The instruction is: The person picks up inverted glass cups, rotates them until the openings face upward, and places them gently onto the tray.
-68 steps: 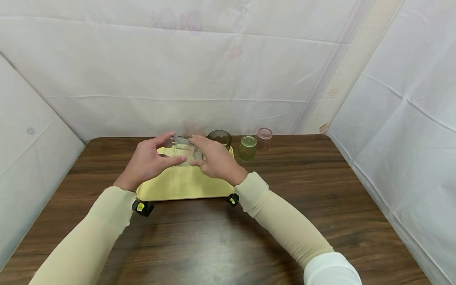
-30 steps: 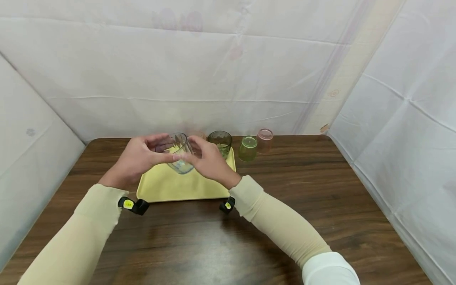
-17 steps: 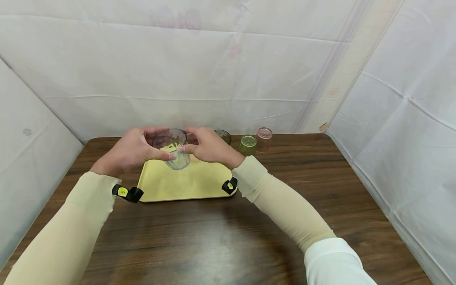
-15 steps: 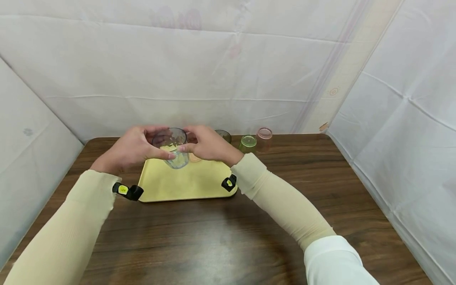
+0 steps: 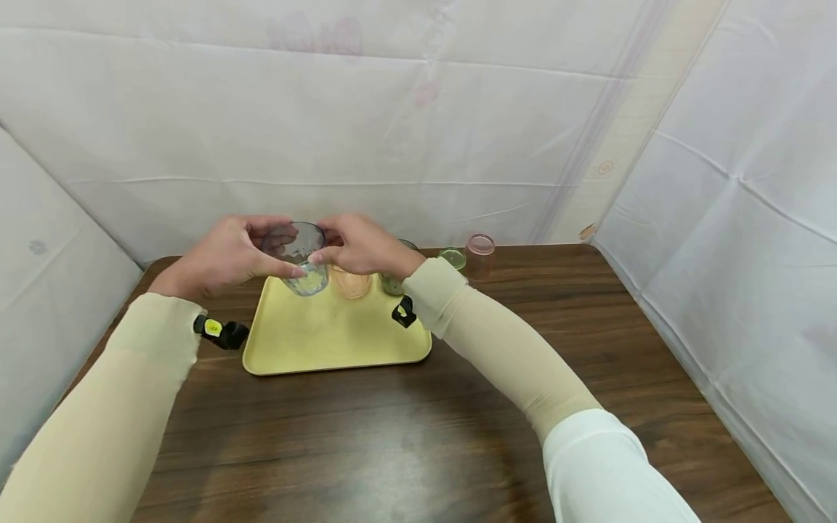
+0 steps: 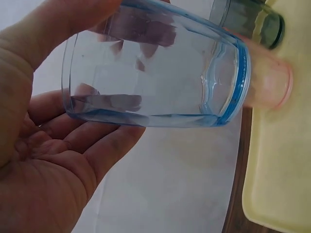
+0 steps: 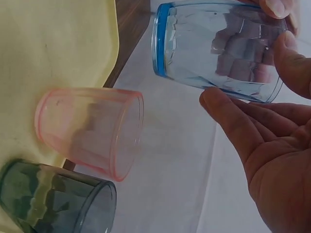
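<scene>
Both my hands hold the clear blue glass [image 5: 298, 259] in the air, over the far left corner of the yellow tray [image 5: 327, 341]. My left hand [image 5: 219, 258] and my right hand [image 5: 356, 245] curl around its sides. Just beside it on the tray stand the pink cup [image 5: 351, 282] and the dark cup [image 7: 53, 201]. The near tray half and the worktop [image 5: 418, 436] in front lie open.

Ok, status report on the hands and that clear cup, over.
Left hand and right hand both grip clear cup, lifted over yellow tray. Pink cup stands on tray just beneath.
</scene>
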